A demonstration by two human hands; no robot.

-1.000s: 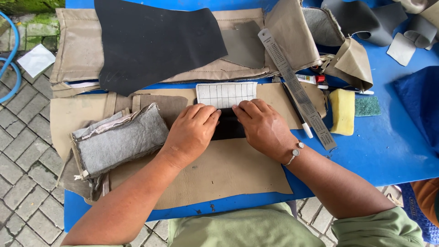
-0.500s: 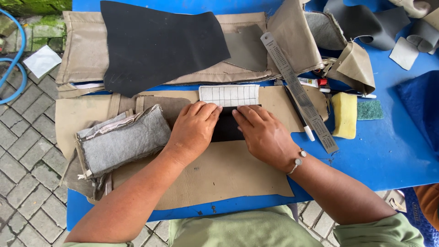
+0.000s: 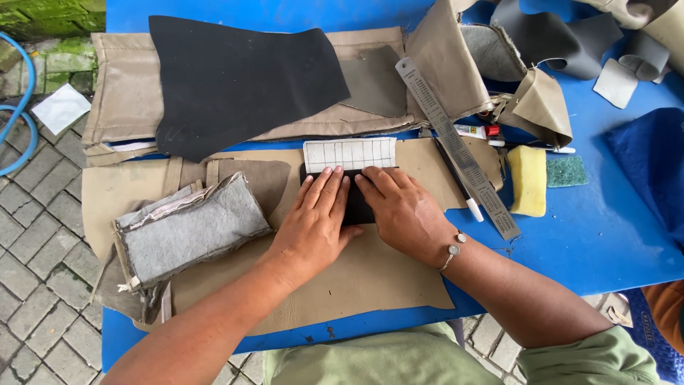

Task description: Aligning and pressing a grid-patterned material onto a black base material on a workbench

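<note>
A small black piece point(image 3: 356, 207) is pressed flat on a tan leather sheet point(image 3: 370, 278) near the middle of the blue table point(image 3: 598, 235), mostly hidden under both palms. The left hand point(image 3: 317, 221) is laid over its left part with fingers straight and held close together; the right hand point(image 3: 402, 210) is laid over its right part, fingers likewise extended and flat — nothing is pinched by either. Just beyond the fingertips, a white ruled card point(image 3: 349, 154) is seen touching the black piece's far edge.

The piece is judged thin, light and limp, probably soft leather, with a matte face that should not slip under a flat palm. It is best held by broad downward pressure, or lifted by a free corner, since an edge grip would let it fold.

To the left a grey folded bundle point(image 3: 189, 232) is lying; on the far side a large black sheet point(image 3: 242, 78); to the right a steel ruler point(image 3: 456, 146) and a yellow sponge point(image 3: 527, 180).
</note>
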